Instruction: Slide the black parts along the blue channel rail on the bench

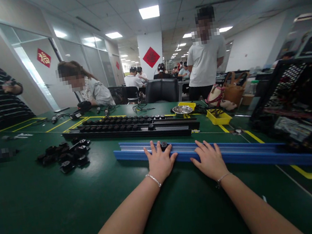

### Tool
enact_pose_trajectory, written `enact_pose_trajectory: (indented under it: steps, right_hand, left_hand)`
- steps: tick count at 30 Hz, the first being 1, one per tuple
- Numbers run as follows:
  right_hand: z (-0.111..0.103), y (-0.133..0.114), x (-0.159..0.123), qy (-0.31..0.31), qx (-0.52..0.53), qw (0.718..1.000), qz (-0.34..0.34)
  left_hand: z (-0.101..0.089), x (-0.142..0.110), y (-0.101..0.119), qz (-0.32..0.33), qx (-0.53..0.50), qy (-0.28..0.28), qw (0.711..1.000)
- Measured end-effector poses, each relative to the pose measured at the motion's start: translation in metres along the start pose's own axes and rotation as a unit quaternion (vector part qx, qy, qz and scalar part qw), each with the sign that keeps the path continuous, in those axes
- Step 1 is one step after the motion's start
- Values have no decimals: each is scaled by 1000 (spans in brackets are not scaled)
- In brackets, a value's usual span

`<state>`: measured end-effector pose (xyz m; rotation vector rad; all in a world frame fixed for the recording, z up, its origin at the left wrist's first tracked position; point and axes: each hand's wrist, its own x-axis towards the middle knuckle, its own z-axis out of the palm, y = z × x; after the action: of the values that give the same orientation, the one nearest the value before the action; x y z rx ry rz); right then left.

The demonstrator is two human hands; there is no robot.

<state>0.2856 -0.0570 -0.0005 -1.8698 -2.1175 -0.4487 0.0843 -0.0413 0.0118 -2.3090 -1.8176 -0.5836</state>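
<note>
A long blue channel rail (243, 151) lies across the green table in front of me. My left hand (160, 162) rests on its near wall with the fingers spread. Just beyond that hand's fingers, a small round black part (164, 145) sits in the channel; whether a finger touches it I cannot tell. My right hand (211, 160) lies on the rail a little further right, its fingers apart and pointing across the channel. Neither hand is wrapped round anything. The rail's right end reaches beside a black open-frame case.
Behind lie black rails (128, 131) carrying rows of black parts. Loose black parts (65, 156) are heaped at left. A metal bowl (182, 110) and a yellow tray (219, 117) stand at back right. An open black case (291, 104) stands at right. Several people are around.
</note>
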Motion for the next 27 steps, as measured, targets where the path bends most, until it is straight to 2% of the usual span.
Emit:
enact_pose_trajectory:
  steps: [11,27]
  right_hand:
    - [0,0,0,0,-4,1000,-2]
    - [-2,1,-1,-2,2,1000,-1]
  left_hand:
    - [-2,0,-5,-22,13,12,1000]
    - [-10,-1,-10,-46,27,-21,998]
